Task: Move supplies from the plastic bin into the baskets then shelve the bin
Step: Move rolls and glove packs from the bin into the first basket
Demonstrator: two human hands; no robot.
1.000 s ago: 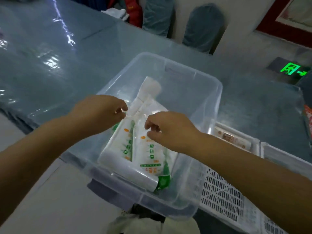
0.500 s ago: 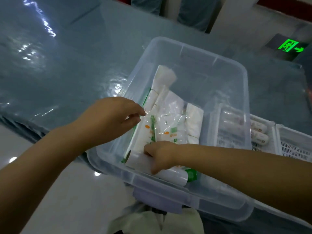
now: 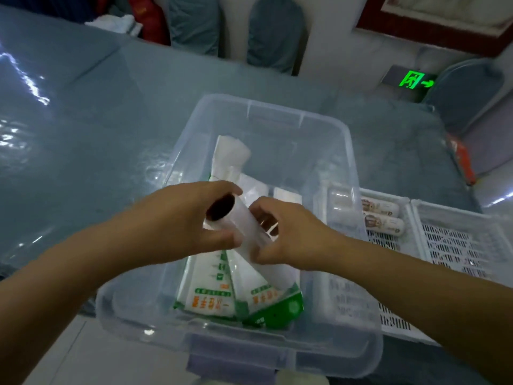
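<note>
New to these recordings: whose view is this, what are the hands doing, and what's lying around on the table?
No machine here: a person wears a camera on the head, looking down at both bare hands. The left hand and right hand together grip a white roll, tilted above a clear plastic bin on a grey-blue table. Green-and-white packets and wrapped white items lie in the bin. To the right are white slotted baskets; one holds two small tubes.
</note>
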